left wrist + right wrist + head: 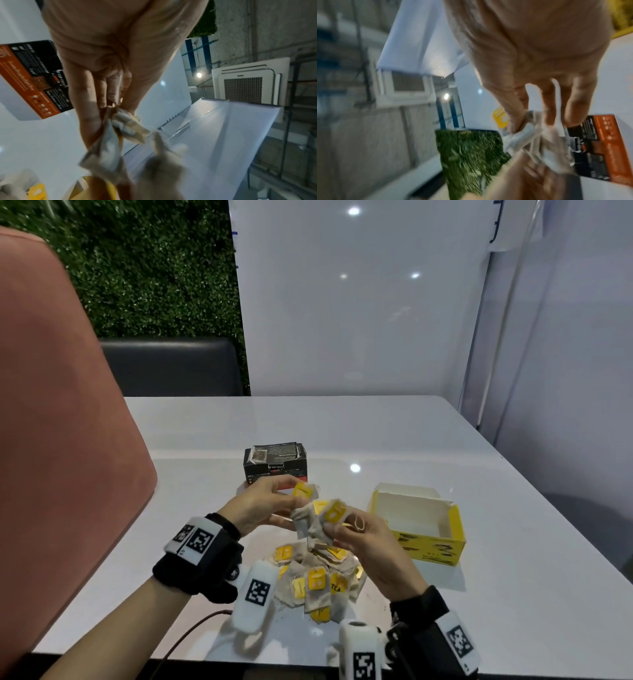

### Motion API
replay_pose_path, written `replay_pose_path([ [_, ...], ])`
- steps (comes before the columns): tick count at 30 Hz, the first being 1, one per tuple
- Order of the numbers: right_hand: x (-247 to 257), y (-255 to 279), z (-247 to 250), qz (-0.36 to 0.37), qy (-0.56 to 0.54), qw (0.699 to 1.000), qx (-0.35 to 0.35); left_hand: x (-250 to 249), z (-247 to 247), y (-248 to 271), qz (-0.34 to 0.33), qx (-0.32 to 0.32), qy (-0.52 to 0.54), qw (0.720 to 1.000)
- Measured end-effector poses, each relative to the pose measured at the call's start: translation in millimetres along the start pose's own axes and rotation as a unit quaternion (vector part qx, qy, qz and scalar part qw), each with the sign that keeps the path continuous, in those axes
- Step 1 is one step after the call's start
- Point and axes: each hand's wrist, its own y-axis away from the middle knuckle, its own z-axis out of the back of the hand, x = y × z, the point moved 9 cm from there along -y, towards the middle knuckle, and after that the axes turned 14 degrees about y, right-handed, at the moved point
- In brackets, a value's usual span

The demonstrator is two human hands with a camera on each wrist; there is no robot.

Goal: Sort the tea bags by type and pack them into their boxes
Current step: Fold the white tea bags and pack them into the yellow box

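Both hands hold a small bunch of yellow-tagged tea bags (312,520) in the air above the table. My left hand (274,503) pinches one bag by its yellow tag (302,492); in the left wrist view its fingertips (109,108) close on the bags (106,148). My right hand (352,534) grips the lower bags and a loop of string; the right wrist view shows its fingers (517,121) on the crumpled bags (539,138). A pile of yellow-tagged tea bags (317,580) lies beneath. The open yellow box (423,525) stands at the right, the black box (275,465) behind the hands.
The white table (479,474) has bare surface at the back and right. A pink chair back (61,405) rises at the left, a dark seat (171,364) behind the table, white panels beyond. A cable (191,631) hangs by the front edge.
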Motion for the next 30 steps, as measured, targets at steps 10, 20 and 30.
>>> replay_pose_path([
  [10, -17, 0, 6, -0.039, -0.076, 0.995, -0.059, 2, 8, -2, -0.018, -0.057, 0.115, 0.992],
  [20, -49, -10, 4, -0.159, -0.330, 0.926, -0.087, 39, 3, 1, 0.054, -0.019, 0.146, 0.988],
  [30, -39, -16, 7, -0.078, -0.044, 0.994, -0.058, 36, -24, 8, 0.040, 0.056, 0.066, 0.995],
])
